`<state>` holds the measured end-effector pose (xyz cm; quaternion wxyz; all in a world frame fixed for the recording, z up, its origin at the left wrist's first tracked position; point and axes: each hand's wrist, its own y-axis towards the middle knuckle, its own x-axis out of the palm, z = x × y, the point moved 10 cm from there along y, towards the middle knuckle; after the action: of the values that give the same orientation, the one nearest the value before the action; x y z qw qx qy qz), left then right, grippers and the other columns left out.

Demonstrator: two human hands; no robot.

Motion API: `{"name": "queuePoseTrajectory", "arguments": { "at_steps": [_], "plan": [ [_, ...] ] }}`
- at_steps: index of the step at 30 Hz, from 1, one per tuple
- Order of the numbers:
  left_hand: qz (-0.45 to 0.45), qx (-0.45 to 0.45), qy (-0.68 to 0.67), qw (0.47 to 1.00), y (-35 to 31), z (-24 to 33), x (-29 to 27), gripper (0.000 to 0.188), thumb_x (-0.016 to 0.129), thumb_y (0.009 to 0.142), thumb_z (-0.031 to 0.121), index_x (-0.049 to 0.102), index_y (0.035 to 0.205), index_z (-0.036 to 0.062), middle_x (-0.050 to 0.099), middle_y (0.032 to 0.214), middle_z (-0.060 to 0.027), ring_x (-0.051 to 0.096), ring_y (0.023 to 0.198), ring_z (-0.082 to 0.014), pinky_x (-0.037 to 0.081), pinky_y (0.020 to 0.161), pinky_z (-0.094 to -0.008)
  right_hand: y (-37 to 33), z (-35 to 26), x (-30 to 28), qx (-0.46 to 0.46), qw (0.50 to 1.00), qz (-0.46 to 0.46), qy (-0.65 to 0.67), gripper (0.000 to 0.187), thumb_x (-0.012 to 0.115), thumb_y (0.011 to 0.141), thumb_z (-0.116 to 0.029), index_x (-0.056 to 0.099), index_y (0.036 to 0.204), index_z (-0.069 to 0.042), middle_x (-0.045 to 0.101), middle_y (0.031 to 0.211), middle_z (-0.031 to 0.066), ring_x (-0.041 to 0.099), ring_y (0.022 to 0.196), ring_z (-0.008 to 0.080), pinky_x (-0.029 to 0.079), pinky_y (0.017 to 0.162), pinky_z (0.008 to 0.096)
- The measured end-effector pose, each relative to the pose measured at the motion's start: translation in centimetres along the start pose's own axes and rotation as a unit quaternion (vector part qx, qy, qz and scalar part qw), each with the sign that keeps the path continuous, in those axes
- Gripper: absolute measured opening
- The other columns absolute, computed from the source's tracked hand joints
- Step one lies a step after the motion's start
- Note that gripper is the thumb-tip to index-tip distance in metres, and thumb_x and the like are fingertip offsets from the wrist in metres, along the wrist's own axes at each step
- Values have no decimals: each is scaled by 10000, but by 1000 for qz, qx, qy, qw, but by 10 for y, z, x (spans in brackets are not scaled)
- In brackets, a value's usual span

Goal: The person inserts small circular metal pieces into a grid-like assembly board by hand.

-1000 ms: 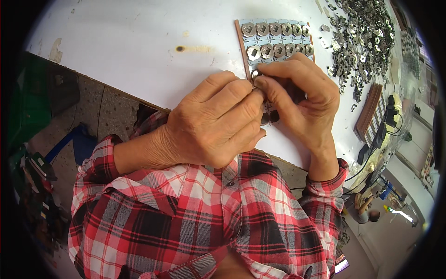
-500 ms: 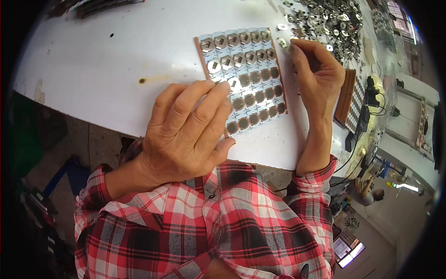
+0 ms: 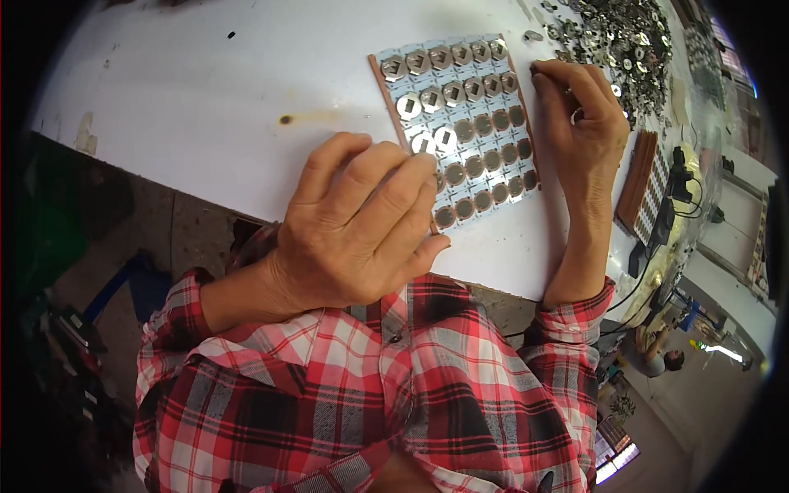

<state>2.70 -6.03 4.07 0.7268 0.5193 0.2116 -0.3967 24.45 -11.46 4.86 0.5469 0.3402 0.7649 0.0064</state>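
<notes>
A light-blue circuit-board panel (image 3: pixel 485 108) with brown edge strips lies at a slant on the white table. Silvery holders with square openings cover its two far rows. Two more holders, one of them a bright holder (image 3: pixel 445 139), sit at the left of the third row; the other spots there show dark round pads. My left hand (image 3: pixel 353 218) rests over the panel's near-left edge, fingers bent and apart, hiding part of it. Right of the panel, my right hand (image 3: pixel 585 111) pinches thumb and forefinger together, with a tiny dark bit at the tips that I cannot make out.
Loose small metal parts (image 3: pixel 629 57) lie heaped at the far right of the white table (image 3: pixel 189 123). A stack of similar panels (image 3: pixel 641 185) stands right of my right forearm, beside black plugs and cables (image 3: pixel 678 185). Another person (image 3: pixel 653 349) sits in the right background.
The whole view has shifted, so the panel appears further right and up. My left fingers have drawn back a little, uncovering more of the third-row holders. My right fingertips have closed together.
</notes>
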Motion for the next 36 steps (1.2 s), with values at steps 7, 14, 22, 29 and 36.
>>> {"name": "queuePoseTrajectory", "arguments": {
  "at_steps": [7, 14, 22, 29, 36],
  "plan": [
    [6, -21, 11, 1000, -1, -2, 0, 485, 840, 752, 273, 718, 1093, -49, 711, 1211, -175, 645, 1079, -323, 534, 932, -502, -3, -6, 2, -4, 1000, -10, 5, 129, 749, 930, -33, 773, 1055, -55, 726, 915, 43, 678, 731, 133, 525, 664, 263],
    [2, -21, 13, 1000, 1, -2, 0, 473, 841, 735, 265, 724, 1072, -45, 712, 1225, -167, 643, 1084, -322, 537, 916, -494, -2, -7, 1, -57, 998, -5, -30, 146, 769, 915, -84, 759, 1061, -76, 736, 911, 77, 731, 719, 206, 554, 660, 292],
    [2, 3, -2, 1000, 1, 1, 1, 431, 835, 752, 239, 727, 1050, -53, 713, 1211, -160, 650, 1077, -324, 543, 896, -495, -11, 1, 5, 74, 973, -49, 215, 143, 743, 988, -81, 772, 1108, -9, 737, 862, 10, 633, 724, 68, 499, 649, 221],
    [-4, 0, -14, 1000, -1, -1, 2, 429, 838, 753, 226, 718, 1052, -56, 711, 1178, -169, 662, 1040, -325, 546, 886, -495, -26, -10, 27, 235, 851, -150, 444, 209, 726, 1012, -128, 757, 1151, 25, 759, 896, 73, 629, 649, 59, 479, 500, 202],
    [-3, -3, -10, 1000, 0, -1, 2, 416, 830, 773, 226, 708, 1064, -45, 715, 1164, -166, 666, 1034, -320, 547, 884, -495, -30, -10, 33, 264, 831, -176, 457, 187, 720, 1014, -134, 733, 1109, 25, 757, 904, 94, 639, 622, 67, 495, 445, 204]
  ]
}}
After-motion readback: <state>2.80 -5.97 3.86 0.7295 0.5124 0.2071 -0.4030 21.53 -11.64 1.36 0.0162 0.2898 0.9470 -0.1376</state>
